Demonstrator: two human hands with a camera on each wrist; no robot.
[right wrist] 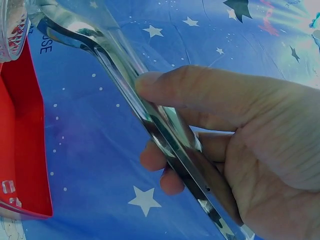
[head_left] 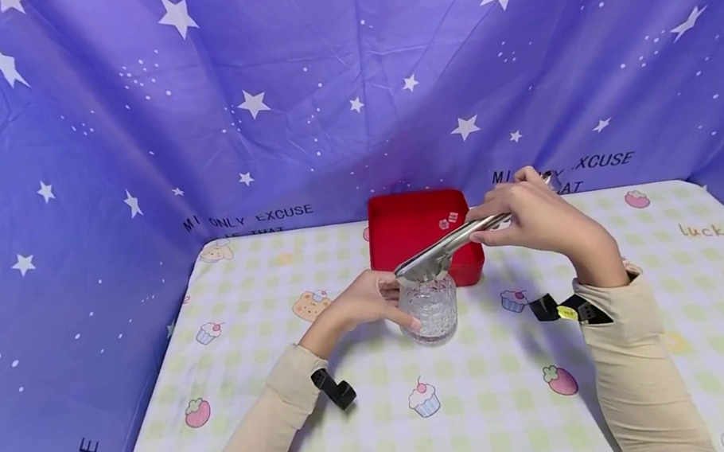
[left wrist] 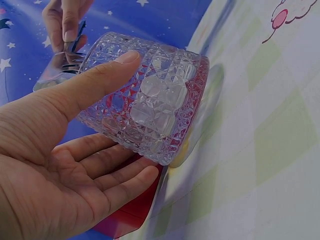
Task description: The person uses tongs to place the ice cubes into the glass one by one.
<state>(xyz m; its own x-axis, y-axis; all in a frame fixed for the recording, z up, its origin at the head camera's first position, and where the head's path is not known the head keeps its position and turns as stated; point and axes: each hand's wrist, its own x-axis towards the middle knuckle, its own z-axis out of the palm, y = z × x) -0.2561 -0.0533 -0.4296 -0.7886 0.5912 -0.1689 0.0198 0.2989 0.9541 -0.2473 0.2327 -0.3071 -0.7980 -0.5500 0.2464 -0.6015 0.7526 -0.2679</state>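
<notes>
A clear cut-glass tumbler (head_left: 431, 312) stands upright on the tablecloth, with transparent cube-like pieces (left wrist: 152, 100) showing inside it. My left hand (head_left: 364, 302) holds the tumbler from its left, the thumb on the near side and the fingers around the far side. In my right hand (head_left: 535, 216) are shiny metal tongs (right wrist: 160, 125), gripped between thumb and fingers along the handle. The tips of the tongs reach down-left to the tumbler's mouth; whether they pinch a piece cannot be told.
Behind the tumbler sits a red open box (head_left: 396, 212) with a few small clear pieces (head_left: 448, 220) at its right side. A checked cloth with cartoon prints covers the table (head_left: 370, 435). Blue star-patterned curtains (head_left: 305, 66) hang at the back and sides.
</notes>
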